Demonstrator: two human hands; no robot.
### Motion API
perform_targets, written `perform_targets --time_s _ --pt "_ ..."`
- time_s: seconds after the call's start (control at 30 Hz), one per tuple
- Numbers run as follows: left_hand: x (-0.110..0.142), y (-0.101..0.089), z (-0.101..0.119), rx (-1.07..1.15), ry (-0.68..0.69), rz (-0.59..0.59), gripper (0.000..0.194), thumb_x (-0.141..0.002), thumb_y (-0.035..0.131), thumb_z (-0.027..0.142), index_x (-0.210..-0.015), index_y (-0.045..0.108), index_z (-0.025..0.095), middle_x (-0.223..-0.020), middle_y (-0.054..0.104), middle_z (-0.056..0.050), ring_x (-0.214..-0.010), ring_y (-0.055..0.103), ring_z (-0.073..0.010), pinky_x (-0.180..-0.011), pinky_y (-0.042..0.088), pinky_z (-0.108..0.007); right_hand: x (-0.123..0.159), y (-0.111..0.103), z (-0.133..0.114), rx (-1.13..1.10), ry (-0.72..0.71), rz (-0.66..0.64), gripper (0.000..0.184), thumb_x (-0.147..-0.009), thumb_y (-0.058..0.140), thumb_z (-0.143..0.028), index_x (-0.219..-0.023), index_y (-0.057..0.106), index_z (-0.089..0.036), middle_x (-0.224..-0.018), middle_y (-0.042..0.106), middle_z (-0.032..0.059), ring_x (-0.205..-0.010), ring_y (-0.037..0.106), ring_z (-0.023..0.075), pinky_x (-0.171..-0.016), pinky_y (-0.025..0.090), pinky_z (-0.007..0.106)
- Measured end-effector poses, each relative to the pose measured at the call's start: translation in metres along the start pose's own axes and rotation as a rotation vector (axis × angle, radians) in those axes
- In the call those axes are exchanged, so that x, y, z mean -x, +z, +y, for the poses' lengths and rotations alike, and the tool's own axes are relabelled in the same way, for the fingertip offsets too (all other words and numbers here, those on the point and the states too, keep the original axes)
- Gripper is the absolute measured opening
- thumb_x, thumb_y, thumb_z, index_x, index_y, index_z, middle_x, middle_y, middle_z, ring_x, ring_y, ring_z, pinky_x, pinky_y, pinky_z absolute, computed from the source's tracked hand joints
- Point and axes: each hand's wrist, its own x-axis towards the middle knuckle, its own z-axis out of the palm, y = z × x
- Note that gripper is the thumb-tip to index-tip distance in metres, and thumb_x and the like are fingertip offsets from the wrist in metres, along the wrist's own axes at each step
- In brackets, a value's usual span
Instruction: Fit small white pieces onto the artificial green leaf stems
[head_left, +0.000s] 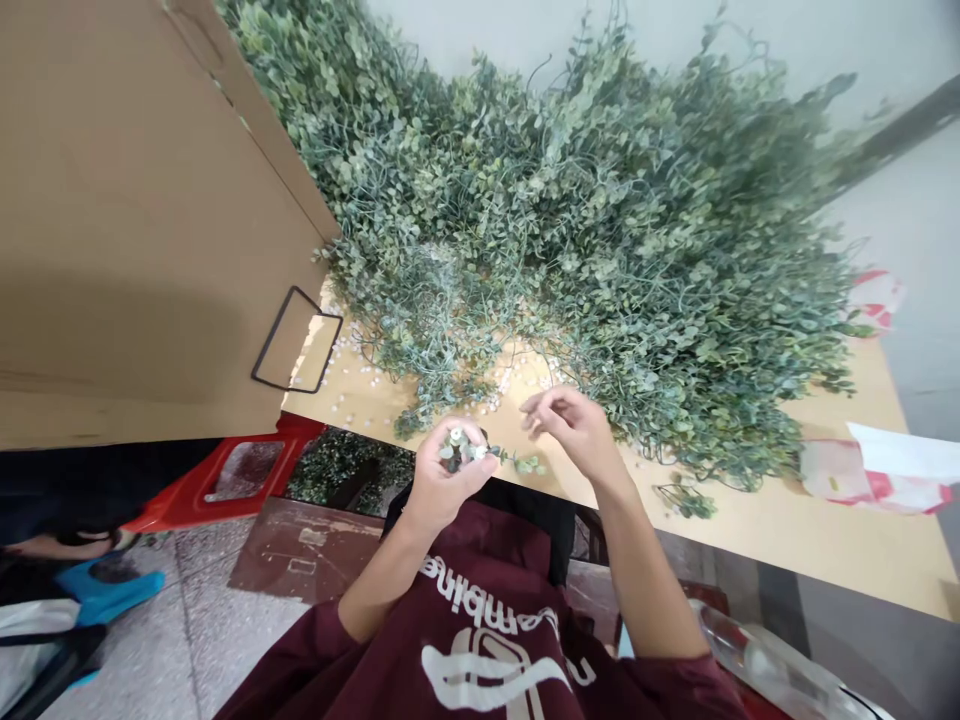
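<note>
My left hand [442, 475] is closed around a small bunch of artificial green sprigs [469, 450] with pale tips, held just above the near edge of the wooden table [787, 520]. One sprig [525, 464] sticks out to the right from that fist. My right hand [574, 425] hovers just right of it, fingers curled with thumb and forefinger pinched together; what they pinch is too small to make out. A large heap of artificial leafy vines [570, 240] covers the table behind both hands.
A big cardboard box [142, 220] with a cut-out handle stands at the left. Small white beads [360, 385] lie scattered on the table. Red-and-white plastic bags [870, 470] sit at the right. A red stool [240, 475] and a clear bottle [765, 665] are below.
</note>
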Motion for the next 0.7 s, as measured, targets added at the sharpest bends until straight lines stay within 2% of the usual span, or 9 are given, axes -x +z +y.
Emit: perform_targets --time_s 0.07,0.13,0.27,0.33,0.37,0.43,0.57,0.63,0.7 --pt "-0.001 0.009 -0.001 0.019 0.006 0.011 0.028 -0.075 0.075 0.033 -0.08 0.052 0.018 -0.072 0.048 0.003 -0.058 0.041 -0.0078 -0.056 0.036 -0.02 0.023 -0.007 -0.007 -0.275 -0.061 -0.014 0.013 -0.089 0.061 -0.031 -0.084 0.057 -0.02 -0.096 0.066 0.0081 -0.058 0.06 0.0127 -0.043 0.045 0.022" --pt "-0.001 0.021 -0.001 -0.005 0.005 -0.015 0.026 -0.076 0.074 0.032 -0.082 0.052 0.018 -0.072 0.048 0.003 -0.059 0.041 -0.0078 -0.056 0.037 -0.019 0.043 -0.011 -0.012 -0.443 -0.084 -0.031 0.013 -0.088 0.064 -0.032 -0.086 0.058 -0.021 -0.102 0.066 0.0088 -0.055 0.06 0.0123 -0.039 0.046 0.023" --pt "-0.003 0.053 -0.002 -0.164 -0.126 -0.256 0.028 -0.083 0.067 0.026 -0.109 0.058 0.02 -0.079 0.054 0.001 -0.064 0.047 -0.0094 -0.059 0.042 -0.019 0.064 -0.014 -0.01 -0.582 -0.082 -0.011 0.02 -0.084 0.069 -0.037 -0.083 0.058 -0.021 -0.097 0.067 0.0082 -0.06 0.065 0.0157 -0.056 0.057 0.034" --pt "-0.005 0.067 -0.005 -0.229 -0.168 -0.366 0.032 -0.086 0.062 0.023 -0.118 0.059 0.021 -0.089 0.059 -0.002 -0.076 0.055 -0.0126 -0.07 0.046 -0.022 0.067 -0.016 -0.004 -0.633 -0.089 0.059 0.019 -0.084 0.07 -0.035 -0.082 0.058 -0.021 -0.09 0.067 0.0056 -0.058 0.063 0.0141 -0.061 0.057 0.035" --pt "-0.005 0.073 -0.007 -0.255 -0.161 -0.395 0.029 -0.087 0.061 0.023 -0.116 0.061 0.021 -0.093 0.06 -0.003 -0.083 0.057 -0.0142 -0.076 0.047 -0.023 0.067 -0.017 -0.001 -0.659 -0.09 0.094 0.018 -0.084 0.07 -0.035 -0.082 0.058 -0.021 -0.088 0.066 0.0043 -0.057 0.062 0.0133 -0.062 0.056 0.034" --pt "-0.006 0.081 -0.013 -0.308 -0.112 -0.402 0.019 -0.087 0.062 0.022 -0.105 0.066 0.019 -0.094 0.059 -0.004 -0.089 0.057 -0.0164 -0.082 0.047 -0.026 0.069 -0.02 0.005 -0.701 -0.083 0.147 0.018 -0.084 0.07 -0.034 -0.082 0.058 -0.021 -0.084 0.064 0.0026 -0.057 0.061 0.0129 -0.061 0.055 0.032" --pt "-0.004 0.085 -0.023 -0.484 0.022 -0.317 0.009 -0.085 0.065 0.023 -0.091 0.071 0.02 -0.09 0.055 -0.005 -0.089 0.054 -0.019 -0.082 0.047 -0.03 0.072 -0.025 0.014 -0.723 -0.057 0.192 0.021 -0.082 0.071 -0.036 -0.081 0.057 -0.021 -0.081 0.062 0.0017 -0.057 0.059 0.0125 -0.058 0.052 0.03" --pt "-0.003 0.083 -0.024 -0.619 0.109 -0.297 0.009 -0.086 0.064 0.023 -0.085 0.073 0.022 -0.1 0.058 -0.007 -0.101 0.05 -0.0228 -0.091 0.043 -0.036 0.074 -0.026 0.015 -0.719 -0.051 0.195 0.022 -0.082 0.071 -0.038 -0.081 0.057 -0.021 -0.079 0.061 0.001 -0.053 0.056 0.0111 -0.054 0.05 0.028" --pt "-0.001 0.079 -0.022 -0.699 0.175 -0.309 0.013 -0.089 0.062 0.025 -0.081 0.072 0.022 -0.12 0.057 -0.008 -0.116 0.043 -0.0269 -0.103 0.035 -0.043 0.076 -0.028 0.015 -0.708 -0.058 0.188 0.02 -0.083 0.07 -0.037 -0.082 0.058 -0.021 -0.079 0.061 0.0004 -0.049 0.054 0.0096 -0.048 0.046 0.025"
